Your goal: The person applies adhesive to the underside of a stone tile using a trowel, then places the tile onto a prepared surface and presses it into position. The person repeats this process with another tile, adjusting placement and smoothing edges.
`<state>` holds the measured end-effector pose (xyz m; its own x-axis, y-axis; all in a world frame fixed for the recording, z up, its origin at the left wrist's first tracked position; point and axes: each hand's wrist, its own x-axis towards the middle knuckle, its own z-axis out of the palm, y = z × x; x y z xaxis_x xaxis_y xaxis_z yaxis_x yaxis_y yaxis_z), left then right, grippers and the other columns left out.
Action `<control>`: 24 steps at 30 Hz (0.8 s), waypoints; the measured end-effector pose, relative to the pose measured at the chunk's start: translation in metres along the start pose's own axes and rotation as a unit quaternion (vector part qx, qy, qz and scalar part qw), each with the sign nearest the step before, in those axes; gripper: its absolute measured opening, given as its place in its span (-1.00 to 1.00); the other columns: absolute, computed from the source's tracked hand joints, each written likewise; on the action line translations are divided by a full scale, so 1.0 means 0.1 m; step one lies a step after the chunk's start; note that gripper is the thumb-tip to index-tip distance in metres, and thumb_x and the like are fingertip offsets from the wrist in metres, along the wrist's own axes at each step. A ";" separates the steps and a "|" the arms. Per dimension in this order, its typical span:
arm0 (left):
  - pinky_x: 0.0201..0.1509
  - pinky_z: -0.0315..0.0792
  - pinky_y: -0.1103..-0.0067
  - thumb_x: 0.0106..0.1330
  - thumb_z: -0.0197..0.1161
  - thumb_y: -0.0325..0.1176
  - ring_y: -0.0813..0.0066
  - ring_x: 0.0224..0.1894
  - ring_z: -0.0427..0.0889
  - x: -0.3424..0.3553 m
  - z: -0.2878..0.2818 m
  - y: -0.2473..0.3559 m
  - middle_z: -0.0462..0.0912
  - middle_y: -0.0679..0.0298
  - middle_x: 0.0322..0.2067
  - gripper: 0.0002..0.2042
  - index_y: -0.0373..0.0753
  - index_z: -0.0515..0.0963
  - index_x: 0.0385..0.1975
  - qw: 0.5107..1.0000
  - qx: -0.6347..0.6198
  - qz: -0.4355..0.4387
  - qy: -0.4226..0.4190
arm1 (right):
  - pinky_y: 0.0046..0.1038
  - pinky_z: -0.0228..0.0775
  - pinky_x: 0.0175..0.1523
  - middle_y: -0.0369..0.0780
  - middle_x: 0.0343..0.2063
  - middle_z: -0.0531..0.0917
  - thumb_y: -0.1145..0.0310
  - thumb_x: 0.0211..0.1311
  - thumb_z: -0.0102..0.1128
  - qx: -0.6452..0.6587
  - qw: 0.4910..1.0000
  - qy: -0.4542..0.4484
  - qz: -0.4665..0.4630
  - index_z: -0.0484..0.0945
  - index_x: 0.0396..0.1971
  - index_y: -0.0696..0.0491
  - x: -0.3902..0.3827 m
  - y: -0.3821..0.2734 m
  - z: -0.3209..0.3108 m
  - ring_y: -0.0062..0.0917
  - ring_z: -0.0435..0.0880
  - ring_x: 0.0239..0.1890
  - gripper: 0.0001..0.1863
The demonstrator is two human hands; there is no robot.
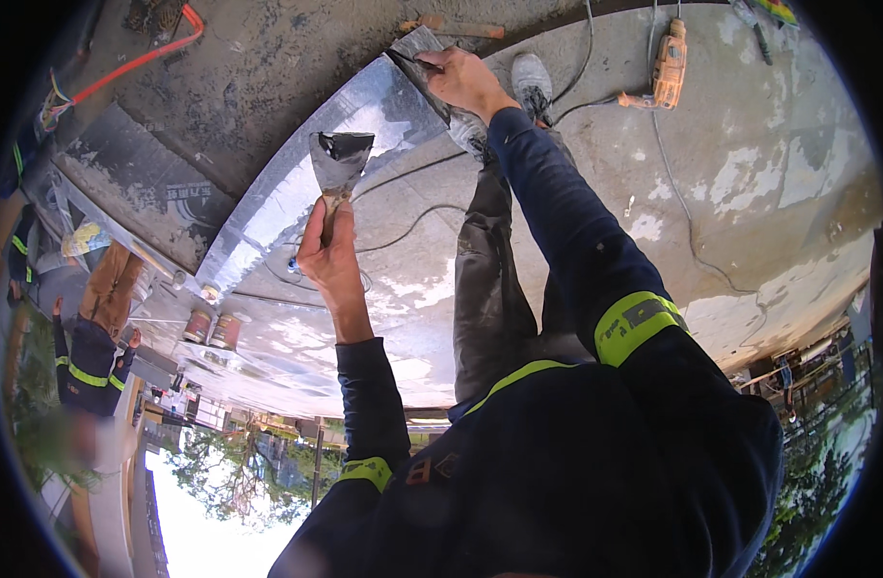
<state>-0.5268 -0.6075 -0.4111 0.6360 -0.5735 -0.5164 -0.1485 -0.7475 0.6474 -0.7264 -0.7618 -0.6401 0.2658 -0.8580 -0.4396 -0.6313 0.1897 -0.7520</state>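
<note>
My left hand (333, 258) is closed around the handle of a putty knife (337, 178), held blade up. Black paste coats part of its broad blade. Behind the knife lies a long, shiny silver metal panel (268, 183), angled from lower left to upper right. My right hand (465, 82) is at the panel's upper right end, fingers pinched together. A thin dark piece (409, 61) shows at those fingertips, over a grey band across that end. What kind of thing it is, I cannot make out.
An orange power tool (669, 65) with a cable rests at upper right. My shoe (532, 82) is close to the right hand. Grey board (138, 183), two cans (226, 332) and a red-orange tube (138, 63) are on the left. Another person (92, 356) is at far left.
</note>
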 end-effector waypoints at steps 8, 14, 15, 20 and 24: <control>-0.38 0.29 0.66 0.38 0.44 -0.47 0.73 -0.45 0.42 -0.09 -0.01 -0.16 0.71 0.42 -0.38 -0.66 -0.43 0.73 0.12 1.000 0.005 0.019 0.008 | -0.17 0.61 0.21 -0.19 0.18 0.70 0.32 0.37 0.17 0.018 0.998 -0.066 -0.008 0.68 0.27 -0.34 -0.41 0.43 0.05 -0.06 0.73 0.13 -0.51; -0.39 0.30 0.67 0.39 0.44 -0.46 0.73 -0.46 0.43 -0.15 0.05 -0.22 0.73 0.39 -0.37 -0.67 -0.41 0.74 0.11 1.000 0.002 0.018 0.000 | -0.22 0.61 0.19 -0.14 0.12 0.73 0.46 0.46 0.22 0.025 0.998 -0.055 -0.023 0.68 0.27 -0.21 -0.69 0.52 -0.02 -0.06 0.75 0.08 -0.56; -0.39 0.30 0.67 0.39 0.44 -0.45 0.73 -0.46 0.44 -0.16 0.06 -0.22 0.73 0.39 -0.37 -0.68 -0.41 0.74 0.10 1.000 -0.004 0.018 -0.002 | -0.22 0.61 0.20 -0.13 0.12 0.73 0.46 0.46 0.23 0.033 0.998 -0.054 -0.027 0.69 0.27 -0.20 -0.73 0.54 -0.02 -0.07 0.75 0.08 -0.56; -0.28 0.46 0.65 0.37 0.50 -0.49 0.67 -0.36 0.58 -0.18 0.06 -0.21 0.79 0.31 -0.27 -0.61 -0.47 0.69 0.17 1.000 0.004 -0.002 -0.016 | -0.23 0.61 0.19 -0.12 0.11 0.73 0.50 0.44 0.24 0.055 0.997 -0.046 -0.028 0.71 0.24 -0.17 -0.90 0.63 -0.01 -0.07 0.75 0.08 -0.57; -0.28 0.46 0.65 0.37 0.50 -0.48 0.67 -0.37 0.58 -0.21 0.09 -0.16 0.79 0.31 -0.27 -0.59 -0.47 0.68 0.19 1.000 0.017 -0.012 -0.015 | -0.22 0.60 0.18 -0.13 0.10 0.73 0.53 0.42 0.24 0.075 0.996 -0.047 -0.021 0.72 0.22 -0.15 -1.05 0.71 -0.02 -0.07 0.75 0.08 -0.56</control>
<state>-0.5444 -0.5864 -0.4160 0.6174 -0.5646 -0.5478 -0.1595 -0.7717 0.6157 -0.8003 -0.6591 -0.6469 0.3617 -0.8189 -0.4456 -0.5048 0.2298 -0.8321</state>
